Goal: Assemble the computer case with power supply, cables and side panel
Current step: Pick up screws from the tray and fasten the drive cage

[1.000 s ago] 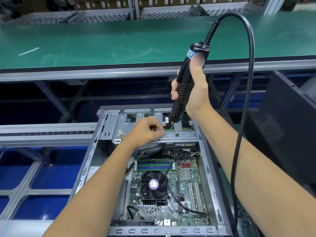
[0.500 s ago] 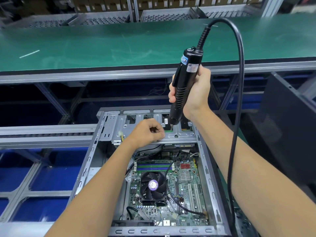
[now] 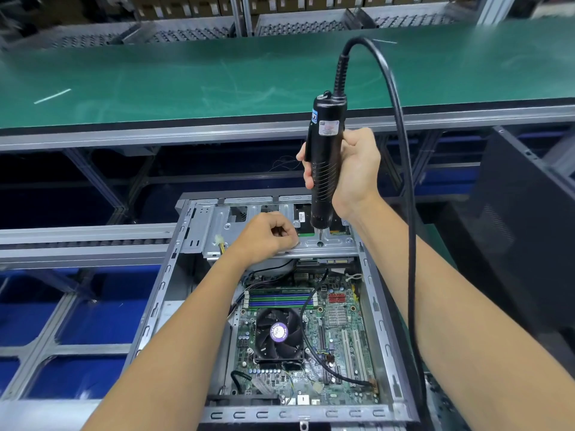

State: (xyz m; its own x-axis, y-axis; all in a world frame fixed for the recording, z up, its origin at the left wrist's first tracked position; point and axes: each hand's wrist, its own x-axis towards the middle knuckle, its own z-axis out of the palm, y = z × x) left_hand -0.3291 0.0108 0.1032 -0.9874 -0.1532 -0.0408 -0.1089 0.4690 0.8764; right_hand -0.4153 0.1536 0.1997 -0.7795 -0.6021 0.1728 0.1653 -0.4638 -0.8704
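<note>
From the head view, my worry is the bit skating off its hole in the drive bracket if the electric screwdriver leans, marring metal or dropping a screw onto the motherboard in the open computer case. My right hand wraps fully round the driver, upright, tip on the bracket. My left hand rests curled on the bracket; I cannot tell whether it pinches anything.

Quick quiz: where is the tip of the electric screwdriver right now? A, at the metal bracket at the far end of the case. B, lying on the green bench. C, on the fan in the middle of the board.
A: the right hand holds the screwdriver upright, tip down at the bracket beside the left hand.
</note>
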